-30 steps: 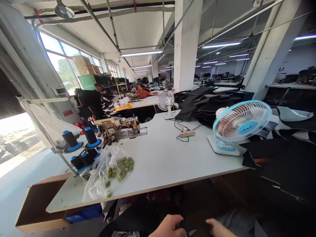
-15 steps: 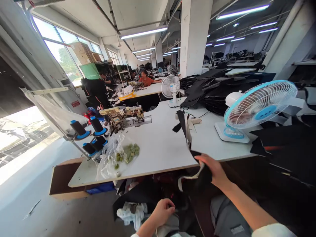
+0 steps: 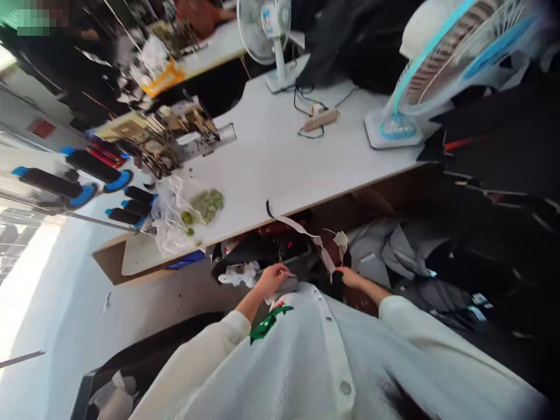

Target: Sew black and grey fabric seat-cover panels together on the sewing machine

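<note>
Below the table's front edge, my right hand [image 3: 351, 277] is closed on one end of a long fabric strip [image 3: 326, 258], pale on one face with black parts. The strip's far end leans up against the edge of the white table [image 3: 271, 169]. My left hand [image 3: 272, 280] is near my lap, thumb and fingertips pinched together. Whatever is between them is too small and blurred to make out. Beside the left hand lies a crumpled white plastic bag [image 3: 240, 273] on dark cloth.
A sewing machine [image 3: 175, 137] and black thread spools [image 3: 94, 166] are on the left. Green fruit [image 3: 207, 205] lies in a clear bag. A power strip [image 3: 321, 119], a blue-rimmed fan [image 3: 396, 128] and a white fan [image 3: 275, 79] stand farther back. Dark fabric [image 3: 503, 151] is piled right.
The view has tilted down. My right hand has drawn the strip off the tabletop towards my lap. My left hand stays low, its fingers still pinched.
</note>
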### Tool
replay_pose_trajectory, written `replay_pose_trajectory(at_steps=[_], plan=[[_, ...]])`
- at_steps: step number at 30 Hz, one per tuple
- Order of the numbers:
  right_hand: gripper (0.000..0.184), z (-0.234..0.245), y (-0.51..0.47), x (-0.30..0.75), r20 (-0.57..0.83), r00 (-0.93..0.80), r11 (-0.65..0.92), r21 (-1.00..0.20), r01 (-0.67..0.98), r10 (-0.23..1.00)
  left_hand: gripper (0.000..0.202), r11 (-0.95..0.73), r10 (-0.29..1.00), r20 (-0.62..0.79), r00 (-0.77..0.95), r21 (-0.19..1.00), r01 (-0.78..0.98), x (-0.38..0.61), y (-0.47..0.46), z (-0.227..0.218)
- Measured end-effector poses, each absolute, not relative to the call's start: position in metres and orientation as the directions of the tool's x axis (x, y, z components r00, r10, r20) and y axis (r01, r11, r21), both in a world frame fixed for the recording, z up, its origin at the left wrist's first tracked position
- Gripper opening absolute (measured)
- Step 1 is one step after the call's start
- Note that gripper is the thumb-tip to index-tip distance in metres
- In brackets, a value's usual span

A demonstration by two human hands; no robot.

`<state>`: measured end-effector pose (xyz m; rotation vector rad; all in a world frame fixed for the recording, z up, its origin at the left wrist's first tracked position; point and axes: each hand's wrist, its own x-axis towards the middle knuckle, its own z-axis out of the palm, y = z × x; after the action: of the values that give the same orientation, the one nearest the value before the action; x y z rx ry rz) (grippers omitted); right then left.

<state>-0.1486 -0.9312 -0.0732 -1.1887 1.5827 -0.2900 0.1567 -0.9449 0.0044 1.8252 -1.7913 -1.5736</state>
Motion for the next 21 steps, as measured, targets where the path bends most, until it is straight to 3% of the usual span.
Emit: replay_pose_trajectory(at_steps=[3,5,8,11,14,17,19,21], plan=[[0.025,-0.090,-0.931,-0.146,-0.686,-0.016,0.646,-0.677,-0.352,-0.728,0.035,-0.289,-0.722,-0.627,-0.293,0.658,-0.695,0.161,-0.939,-0.001],[0.025,-0.091,-0.942,-0.146,-0.682,-0.086,0.682,-0.699,-0.216,-0.726,0.034,-0.271,-0.678,-0.658,-0.328,0.639,-0.720,0.162,-0.933,-0.001],[0.031,-0.079,-0.970,-0.141,-0.598,-0.179,0.614,-0.788,-0.048,-0.781,0.036,-0.229,-0.644,-0.669,-0.372,0.632,-0.740,0.162,-0.925,0.000],[0.052,-0.062,-1.003,-0.121,-0.486,-0.202,0.491,-0.871,0.029,-0.850,0.037,-0.202,-0.643,-0.659,-0.391,0.638,-0.743,0.162,-0.921,-0.001],[0.078,-0.050,-1.028,-0.082,-0.392,-0.093,0.391,-0.920,0.033,-0.915,0.038,-0.195,-0.658,-0.650,-0.380,0.635,-0.748,0.163,-0.922,-0.006],[0.103,-0.042,-1.035,-0.036,-0.360,0.121,0.362,-0.932,-0.010,-0.925,0.038,-0.185,-0.665,-0.646,-0.374,0.628,-0.756,0.164,-0.922,-0.009],[0.104,-0.036,-1.029,-0.014,-0.375,0.244,0.370,-0.927,-0.069,-0.894,0.038,-0.156,-0.663,-0.639,-0.391,0.629,-0.762,0.163,-0.919,-0.007],[0.086,-0.031,-1.017,-0.006,-0.401,0.302,0.371,-0.916,-0.152,-0.865,0.039,-0.106,-0.649,-0.633,-0.422,0.625,-0.774,0.162,-0.915,-0.001]])
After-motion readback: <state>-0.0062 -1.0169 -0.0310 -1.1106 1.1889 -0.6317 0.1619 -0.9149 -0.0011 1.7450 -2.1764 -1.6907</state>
